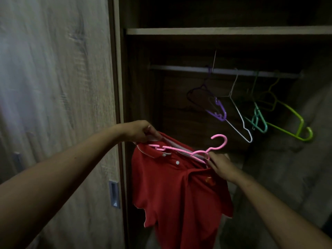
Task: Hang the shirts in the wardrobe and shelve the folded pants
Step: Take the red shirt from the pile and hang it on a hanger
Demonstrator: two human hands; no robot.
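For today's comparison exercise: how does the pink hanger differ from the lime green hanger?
The pink hanger is off the rail, lying almost flat; the lime green hanger hangs from the rail. The pink hanger lies at a red shirt's collar; the lime green hanger is bare. Both have hooks.

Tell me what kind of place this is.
Most likely a home wardrobe, seen from just outside it: a hanging rail carrying empty hangers, a wooden shelf above it, and a wood-grain door with a recessed handle on the left.
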